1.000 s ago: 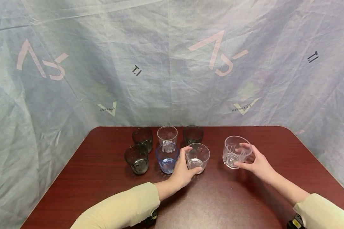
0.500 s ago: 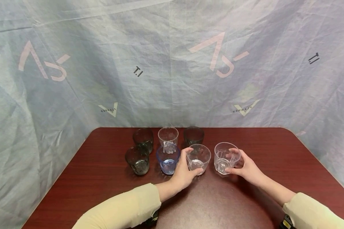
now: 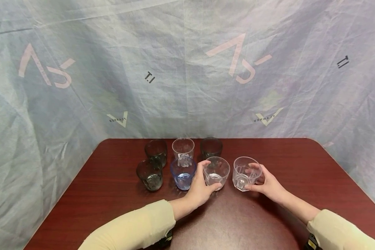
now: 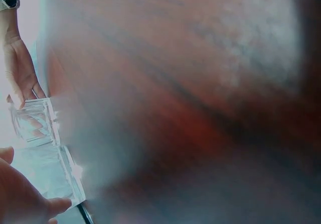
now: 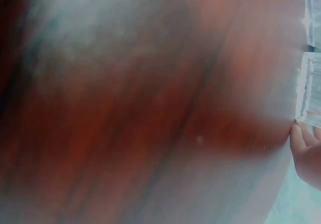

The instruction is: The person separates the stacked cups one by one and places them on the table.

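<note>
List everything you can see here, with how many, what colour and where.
Clear glasses: 3; one in the back row middle, one front gripped by the left hand, one furthest right gripped by the right hand.
Dark glasses: 3, smoky grey; back left, back right, front left.
Blue glass: 1, front row, between the front dark glass and the left hand's clear one.
Table: 1, dark red-brown wood grain, under everything.
Backdrop sheet: 1, pale grey-blue with pink and dark marks, behind the table.
Sleeves: 2, cream, on both forearms.
Left hand: fingers round a clear glass.
Right hand: fingers round the rightmost clear glass.
</note>
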The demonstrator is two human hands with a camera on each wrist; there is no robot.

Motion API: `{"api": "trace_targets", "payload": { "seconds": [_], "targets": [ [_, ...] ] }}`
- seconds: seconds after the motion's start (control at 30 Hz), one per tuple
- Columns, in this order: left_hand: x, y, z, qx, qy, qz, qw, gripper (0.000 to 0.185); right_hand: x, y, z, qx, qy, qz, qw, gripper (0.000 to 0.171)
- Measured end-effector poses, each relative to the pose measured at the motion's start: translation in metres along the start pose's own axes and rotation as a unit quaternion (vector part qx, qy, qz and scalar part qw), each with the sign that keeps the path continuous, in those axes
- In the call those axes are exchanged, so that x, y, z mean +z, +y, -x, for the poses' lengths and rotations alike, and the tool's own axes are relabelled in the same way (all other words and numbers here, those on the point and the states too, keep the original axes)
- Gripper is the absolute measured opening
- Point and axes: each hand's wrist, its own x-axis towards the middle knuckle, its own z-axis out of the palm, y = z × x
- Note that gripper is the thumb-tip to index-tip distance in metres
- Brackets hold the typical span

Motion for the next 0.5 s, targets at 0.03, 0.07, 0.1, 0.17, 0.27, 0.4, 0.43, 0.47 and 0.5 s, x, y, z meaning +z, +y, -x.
{"api": "trace_targets", "payload": {
  "seconds": [0.03,0.07,0.1,0.17,0.27,0.4,0.43,0.47,0.5],
  "targets": [
    [0.0000,-0.0005,-0.0002,0.001,0.000,-0.002,1.0000,0.073,-0.0001,0.0001,0.0000,0.001,-0.001,0.001,1.000,0.072],
    [0.0002,-0.0010,-0.0005,0.001,0.000,-0.003,1.0000,0.073,-0.0003,0.0003,-0.0002,0.001,-0.002,0.001,1.000,0.072],
    [0.0003,-0.0014,-0.0009,0.001,0.000,-0.003,1.0000,0.073,-0.0005,0.0005,-0.0004,0.002,-0.003,0.001,1.000,0.072],
    [0.0003,-0.0018,-0.0022,0.006,0.000,-0.003,1.0000,0.073,-0.0008,0.0010,-0.0009,0.003,-0.004,-0.003,1.000,0.074],
    [-0.0002,-0.0019,-0.0039,0.011,0.001,0.001,0.9999,0.075,-0.0004,0.0019,-0.0016,0.000,-0.007,-0.013,1.000,0.077],
    [-0.0012,-0.0003,-0.0055,-0.009,-0.002,-0.001,1.0000,0.083,0.0002,0.0025,-0.0016,-0.021,-0.003,-0.027,0.999,0.082],
    [-0.0015,0.0007,-0.0059,-0.014,-0.004,0.000,0.9999,0.086,0.0000,0.0022,-0.0015,-0.028,0.001,-0.029,0.999,0.083],
    [-0.0020,0.0024,-0.0063,-0.022,-0.006,0.001,0.9997,0.090,-0.0004,0.0017,-0.0013,-0.036,0.004,-0.032,0.999,0.083],
    [-0.0027,0.0046,-0.0070,-0.026,-0.008,0.005,0.9996,0.093,-0.0010,0.0009,-0.0012,-0.044,0.007,-0.035,0.998,0.083]
  ]
}}
